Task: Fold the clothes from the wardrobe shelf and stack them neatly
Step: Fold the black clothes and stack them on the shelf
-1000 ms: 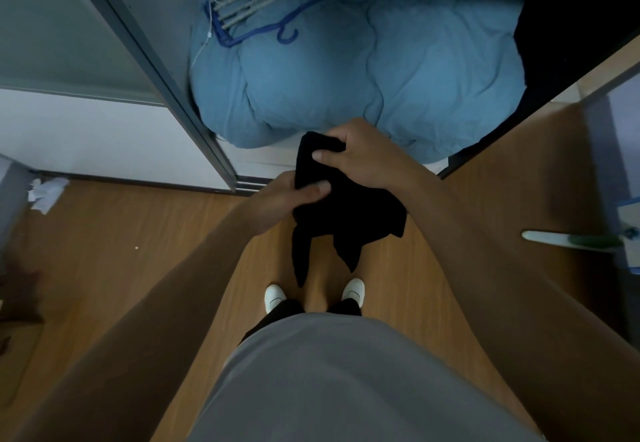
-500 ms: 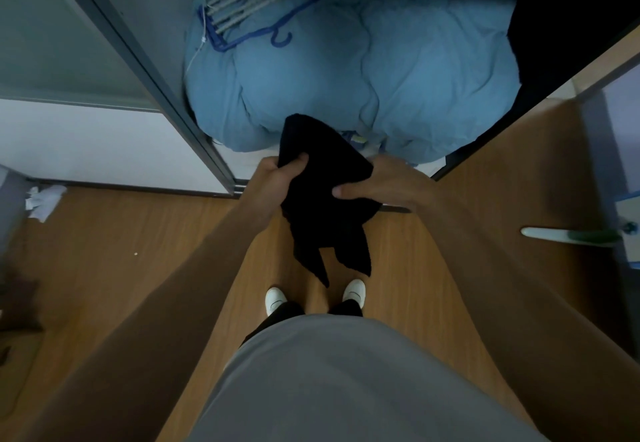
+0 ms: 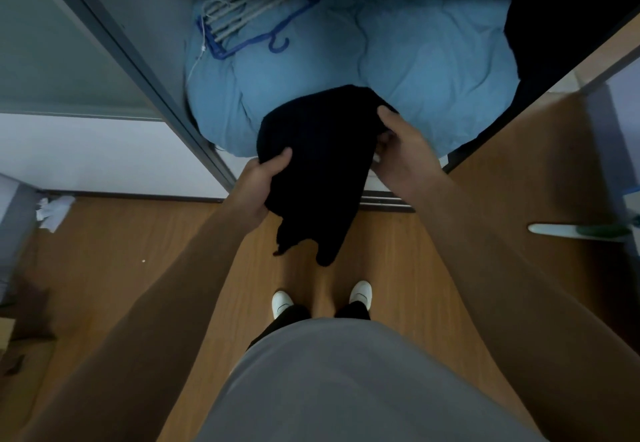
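A black garment hangs between my hands in front of the open wardrobe, its upper part spread wide and two loose ends dangling toward the floor. My left hand grips its lower left edge, thumb on top of the cloth. My right hand holds the upper right edge, thumb over the fabric and fingers tucked behind it. The garment's top reaches over the light blue quilt that fills the wardrobe bottom.
A bundle of blue and grey hangers lies on the quilt at the back left. Dark clothes sit at the wardrobe's right side. The sliding door frame stands left, an open wooden door right. Crumpled paper lies on the floor.
The garment has been lifted and spread wider toward the quilt. My right hand moved up and to the right along its edge; my left hand shifted lower on the left side.
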Demonstrator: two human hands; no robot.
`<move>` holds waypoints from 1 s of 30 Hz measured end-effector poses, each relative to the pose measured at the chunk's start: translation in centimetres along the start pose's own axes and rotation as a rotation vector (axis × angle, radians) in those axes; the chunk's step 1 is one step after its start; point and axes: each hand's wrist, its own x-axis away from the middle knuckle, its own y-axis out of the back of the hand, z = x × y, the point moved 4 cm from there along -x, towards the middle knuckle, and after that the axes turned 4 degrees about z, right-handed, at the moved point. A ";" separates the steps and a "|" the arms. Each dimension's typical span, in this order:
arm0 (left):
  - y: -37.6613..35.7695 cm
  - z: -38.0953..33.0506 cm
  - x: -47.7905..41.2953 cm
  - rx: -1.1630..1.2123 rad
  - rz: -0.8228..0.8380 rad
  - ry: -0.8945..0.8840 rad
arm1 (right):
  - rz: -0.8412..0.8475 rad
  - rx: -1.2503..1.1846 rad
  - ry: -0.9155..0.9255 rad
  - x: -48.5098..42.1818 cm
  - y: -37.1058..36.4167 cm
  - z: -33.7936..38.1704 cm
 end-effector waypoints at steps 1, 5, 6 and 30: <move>-0.3 -0.4 0.1 0.045 -0.009 -0.002 | -0.008 0.035 -0.040 0.2 0.4 -1.2; -0.7 -1.6 0.0 0.077 -0.128 -0.004 | 0.004 0.340 -0.145 1.7 0.5 -6.4; -0.7 -1.8 -0.1 0.077 -0.153 -0.004 | -0.043 0.423 -0.107 1.9 0.5 -6.7; -0.2 -4.3 1.1 0.155 0.020 0.108 | 0.016 0.506 0.044 2.3 -0.2 -5.1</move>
